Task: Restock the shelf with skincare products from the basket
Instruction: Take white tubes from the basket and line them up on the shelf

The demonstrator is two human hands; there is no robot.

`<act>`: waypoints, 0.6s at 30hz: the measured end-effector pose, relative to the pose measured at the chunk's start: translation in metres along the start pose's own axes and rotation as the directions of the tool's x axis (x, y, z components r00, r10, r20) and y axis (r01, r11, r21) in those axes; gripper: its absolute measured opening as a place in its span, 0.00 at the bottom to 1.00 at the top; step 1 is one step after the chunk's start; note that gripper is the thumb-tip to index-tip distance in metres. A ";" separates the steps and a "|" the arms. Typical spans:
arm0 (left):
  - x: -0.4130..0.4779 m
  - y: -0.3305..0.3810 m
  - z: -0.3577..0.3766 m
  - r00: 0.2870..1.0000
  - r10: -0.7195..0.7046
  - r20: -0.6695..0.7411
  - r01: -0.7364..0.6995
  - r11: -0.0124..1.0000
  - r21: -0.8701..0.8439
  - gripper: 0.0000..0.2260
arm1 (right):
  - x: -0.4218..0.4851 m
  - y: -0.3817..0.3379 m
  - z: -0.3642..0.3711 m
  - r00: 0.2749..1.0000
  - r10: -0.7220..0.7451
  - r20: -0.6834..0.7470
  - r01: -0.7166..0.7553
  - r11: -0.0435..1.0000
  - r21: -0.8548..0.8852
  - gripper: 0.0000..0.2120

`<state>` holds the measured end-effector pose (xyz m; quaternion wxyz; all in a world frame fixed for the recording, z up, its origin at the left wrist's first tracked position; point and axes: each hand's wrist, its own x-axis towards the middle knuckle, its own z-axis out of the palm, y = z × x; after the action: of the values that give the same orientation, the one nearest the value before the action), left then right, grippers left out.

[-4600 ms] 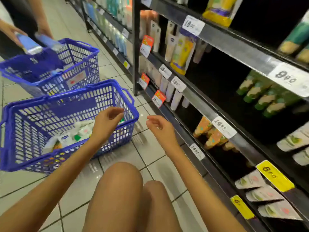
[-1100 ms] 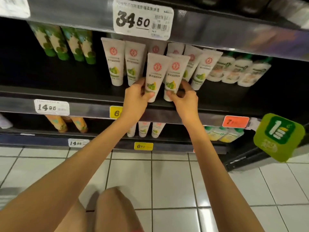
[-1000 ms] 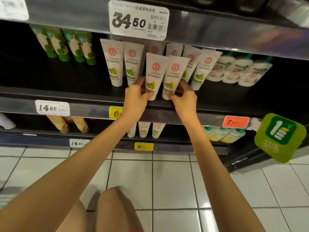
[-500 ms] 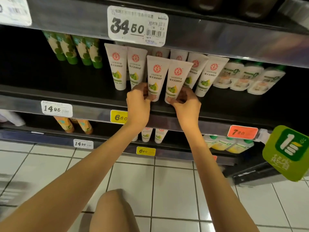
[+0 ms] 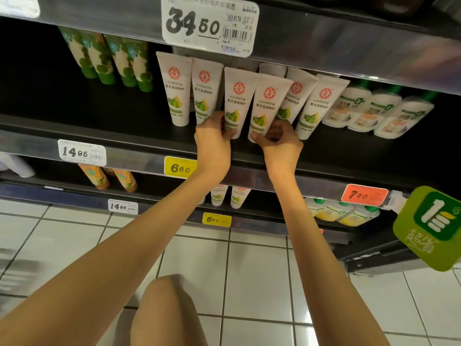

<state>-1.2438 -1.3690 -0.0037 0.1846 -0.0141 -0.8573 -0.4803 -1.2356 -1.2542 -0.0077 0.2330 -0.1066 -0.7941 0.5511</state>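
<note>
Several white cream tubes with red logos and green fruit pictures stand cap-down in a row on the dark shelf (image 5: 104,136). My left hand (image 5: 212,143) pinches the lower end of one front tube (image 5: 237,96). Beside it, my right hand (image 5: 278,142) curls round the bottom of the neighbouring front tube (image 5: 268,103). Both tubes stand on the shelf in front of the row, leaning slightly. The basket is out of view.
Green-capped tubes (image 5: 104,58) stand at the shelf's left, white pouches (image 5: 374,111) at its right. Price tags line the shelf edges. A green promo sign (image 5: 431,228) sticks out at the right. Lower shelves hold orange tubes (image 5: 109,179) and more white tubes. White tiled floor below.
Since the basket view, I have turned to the shelf with a tube in each hand. Over the last second both hands slid lower on the two tubes, settling them on the shelf.
</note>
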 end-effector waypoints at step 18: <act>0.005 -0.001 0.001 0.999 -0.030 0.031 0.030 1.000 -0.001 0.12 | 0.004 -0.001 0.002 0.999 0.020 0.025 -0.018 0.997 -0.070 0.16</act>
<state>-1.2487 -1.3697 -0.0031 0.1640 -0.0086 -0.8599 -0.4832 -1.2402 -1.2543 -0.0063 0.2138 -0.1151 -0.8148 0.5264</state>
